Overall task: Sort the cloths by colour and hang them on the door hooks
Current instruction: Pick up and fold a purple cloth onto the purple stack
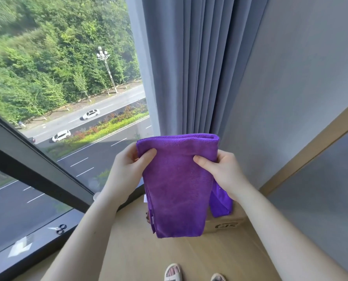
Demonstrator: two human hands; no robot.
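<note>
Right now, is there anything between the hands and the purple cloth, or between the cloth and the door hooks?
Nothing separates them: the left hand and right hand both grip the purple cloth near its top. No door hooks are in view, so that path cannot be judged; only a curtain and a window are ahead.

purple cloth point(179, 189): plush fabric, matt, short soft nap.
curtain point(189, 67), 12 o'clock: smooth grey fabric, matt.
box point(225, 225), 5 o'clock: brown cardboard, matt.
window frame point(37, 165), 9 o'clock: dark, smooth, matt.
floor point(169, 256), 6 o'clock: wood-look, smooth, low sheen.
</note>
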